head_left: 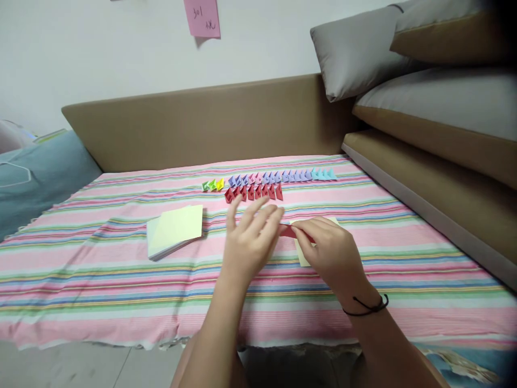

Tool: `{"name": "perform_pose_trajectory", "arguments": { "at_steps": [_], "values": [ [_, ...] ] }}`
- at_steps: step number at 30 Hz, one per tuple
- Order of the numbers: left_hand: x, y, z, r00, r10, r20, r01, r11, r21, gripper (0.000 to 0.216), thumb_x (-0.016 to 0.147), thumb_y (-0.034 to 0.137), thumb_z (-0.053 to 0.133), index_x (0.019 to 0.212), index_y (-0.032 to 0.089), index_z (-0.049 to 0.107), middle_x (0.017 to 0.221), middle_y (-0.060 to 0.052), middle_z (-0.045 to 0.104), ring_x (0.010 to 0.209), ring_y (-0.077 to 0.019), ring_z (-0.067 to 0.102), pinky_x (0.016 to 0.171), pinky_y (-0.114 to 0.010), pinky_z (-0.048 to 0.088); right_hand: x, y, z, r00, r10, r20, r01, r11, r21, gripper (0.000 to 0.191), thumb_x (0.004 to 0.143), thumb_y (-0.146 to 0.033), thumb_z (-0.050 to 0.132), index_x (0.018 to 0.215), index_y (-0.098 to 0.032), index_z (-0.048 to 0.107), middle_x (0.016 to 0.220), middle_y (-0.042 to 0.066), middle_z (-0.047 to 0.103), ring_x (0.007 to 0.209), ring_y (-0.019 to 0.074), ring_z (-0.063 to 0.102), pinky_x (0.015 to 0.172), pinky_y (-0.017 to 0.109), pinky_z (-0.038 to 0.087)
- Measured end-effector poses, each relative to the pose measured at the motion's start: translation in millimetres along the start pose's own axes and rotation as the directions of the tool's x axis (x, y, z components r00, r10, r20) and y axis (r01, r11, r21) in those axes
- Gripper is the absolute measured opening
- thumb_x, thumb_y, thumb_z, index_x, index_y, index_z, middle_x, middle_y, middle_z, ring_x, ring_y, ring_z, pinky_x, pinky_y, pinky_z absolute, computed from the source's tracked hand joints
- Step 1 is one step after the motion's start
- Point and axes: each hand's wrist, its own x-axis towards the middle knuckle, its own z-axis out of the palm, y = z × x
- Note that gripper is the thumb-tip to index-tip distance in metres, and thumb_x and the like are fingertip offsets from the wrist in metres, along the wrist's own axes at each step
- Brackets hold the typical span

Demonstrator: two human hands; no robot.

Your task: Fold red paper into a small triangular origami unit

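Note:
My left hand [250, 237] and my right hand [329, 248] meet over a small red folded paper piece [291, 231], above a pale yellow sheet [304, 256] lying on the striped cloth [121, 280]. The right fingers pinch the red piece. The left fingers are stretched out, their tips touching its left end. A black band circles my right wrist. Beyond the hands lie two rows of folded paper pieces: a red row [253, 192] and a longer row of green, yellow, purple, pink and blue ones [274, 178].
A stack of pale yellow paper squares [174, 230] lies to the left of my hands. A brown padded backrest [210, 121] runs behind the cloth. Grey and brown cushions [424, 70] are piled at the right. A pink note [202, 18] hangs on the wall.

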Motion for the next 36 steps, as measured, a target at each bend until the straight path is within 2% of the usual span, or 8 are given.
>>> {"name": "perform_pose_trajectory", "arguments": {
  "at_steps": [5,13,22,25,27,30,33,36],
  "values": [
    [0,18,13,0.993,-0.05,0.107,0.052,0.999,-0.012,0.021,0.089,0.011,0.045,0.082,0.021,0.062,0.077,0.0,0.069,0.097,-0.0173,0.063,0.112,-0.047,0.019,1,-6,2,1.0,-0.004,0.01,0.004,0.999,0.047,0.022,0.086,-0.012,0.048,0.077,-0.018,0.067,0.076,0.004,0.07,0.074,0.0179,0.062,0.069,0.029,0.043],
    [-2,6,7,0.994,-0.07,0.082,0.073,0.997,-0.039,0.023,0.085,0.007,0.045,0.085,0.023,0.063,0.074,0.001,0.069,0.093,-0.0183,0.062,0.107,-0.047,0.023,1,-1,-1,1.0,-0.022,-0.005,0.022,0.997,0.078,0.019,0.086,-0.015,0.05,0.082,-0.017,0.068,0.08,0.004,0.072,0.078,0.0197,0.063,0.072,0.031,0.046],
    [-6,-14,-3,0.991,-0.127,0.052,0.128,0.992,-0.015,0.025,0.081,0.004,0.046,0.082,0.024,0.062,0.074,0.001,0.069,0.091,-0.0193,0.062,0.104,-0.046,0.026,-1,37,-19,0.996,0.038,-0.083,-0.037,0.999,0.022,0.015,0.085,-0.017,0.052,0.084,-0.017,0.067,0.083,0.005,0.071,0.083,0.0206,0.064,0.075,0.032,0.049],
    [-7,-20,-6,0.972,-0.234,0.015,0.234,0.97,-0.06,0.019,0.082,0.009,0.051,0.079,0.023,0.063,0.074,0.0,0.069,0.089,-0.02,0.061,0.102,-0.045,0.028,-4,51,-27,0.983,0.133,-0.127,-0.136,0.99,-0.023,0.014,0.085,-0.021,0.053,0.085,-0.017,0.067,0.084,0.006,0.071,0.082,0.0221,0.065,0.075,0.034,0.048],
    [-7,-20,-6,0.91,-0.414,-0.006,0.406,0.896,-0.177,0.012,0.082,0.016,0.055,0.077,0.022,0.065,0.076,-0.002,0.069,0.086,-0.0203,0.061,0.095,-0.041,0.036,-4,54,-29,0.957,0.252,-0.145,-0.248,0.968,0.04,0.015,0.085,-0.025,0.054,0.085,-0.018,0.067,0.083,0.006,0.071,0.079,0.0218,0.065,0.075,0.035,0.049],
    [-5,-13,1,0.661,-0.727,0.189,0.696,0.498,-0.517,0.012,0.08,0.028,0.06,0.078,0.019,0.067,0.081,-0.004,0.07,0.081,-0.0197,0.062,0.079,-0.033,0.045,-2,48,-25,0.898,0.44,0.014,-0.417,0.841,0.345,0.02,0.085,-0.035,0.056,0.093,-0.02,0.068,0.093,0.006,0.071,0.086,0.0214,0.066,0.079,0.034,0.05],
    [-7,-4,13,0.407,-0.75,0.521,0.747,-0.055,-0.662,0.019,0.073,0.035,0.068,0.079,0.017,0.069,0.079,-0.004,0.07,0.076,-0.0185,0.063,0.072,-0.028,0.047,1,37,-16,0.834,0.407,0.373,-0.552,0.579,0.6,0.032,0.083,-0.045,0.057,0.099,-0.02,0.068,0.103,0.007,0.07,0.096,0.0226,0.064,0.084,0.034,0.05],
    [-12,0,24,0.287,-0.728,0.623,0.693,-0.291,-0.659,0.023,0.067,0.035,0.073,0.078,0.016,0.07,0.076,-0.003,0.069,0.071,-0.0158,0.061,0.068,-0.026,0.046,3,29,-8,0.76,0.295,0.579,-0.648,0.407,0.643,0.033,0.081,-0.047,0.059,0.091,-0.018,0.07,0.093,0.007,0.071,0.089,0.0219,0.065,0.079,0.033,0.05]
  ]
}}
